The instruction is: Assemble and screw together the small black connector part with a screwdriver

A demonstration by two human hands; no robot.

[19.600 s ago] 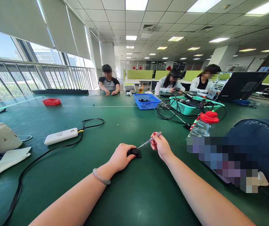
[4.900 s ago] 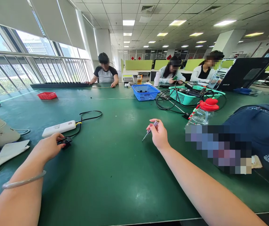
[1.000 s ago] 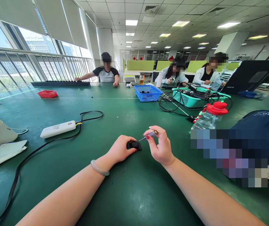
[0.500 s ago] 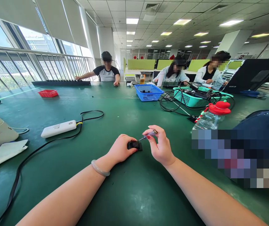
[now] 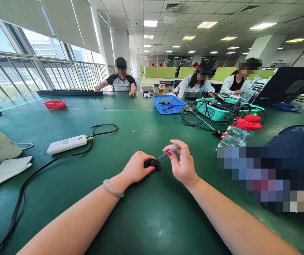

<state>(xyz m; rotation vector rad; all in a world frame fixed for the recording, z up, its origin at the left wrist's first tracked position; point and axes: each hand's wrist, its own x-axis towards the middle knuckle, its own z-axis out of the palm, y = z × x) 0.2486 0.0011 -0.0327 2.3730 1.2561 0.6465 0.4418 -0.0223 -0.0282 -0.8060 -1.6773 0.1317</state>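
My left hand (image 5: 138, 167) is closed around the left side of a small black part (image 5: 152, 163), thumb at its near edge and fingers at its far edge, keeping it on the green table. A flat black piece lies under or joins its right side; I cannot tell which. My right hand (image 5: 183, 163) pinches a screwdriver (image 5: 173, 149) by its clear purplish handle. The shaft slants down to the left, and its tip meets the top of the black part. What the tip touches is too small to make out.
A white power strip (image 5: 67, 144) with a black cable lies left. Farther off are a red tray (image 5: 55, 104), a blue basket (image 5: 168, 105) and a teal basket (image 5: 215, 112) of cables. A red-capped bottle (image 5: 243, 129) and dark bag (image 5: 295, 141) stand right. Several people sit across the table.
My right fingers have shifted slightly on the screwdriver handle, which leans a little farther right. The left hand and black part stay put. A person at the far left has drawn an arm in.
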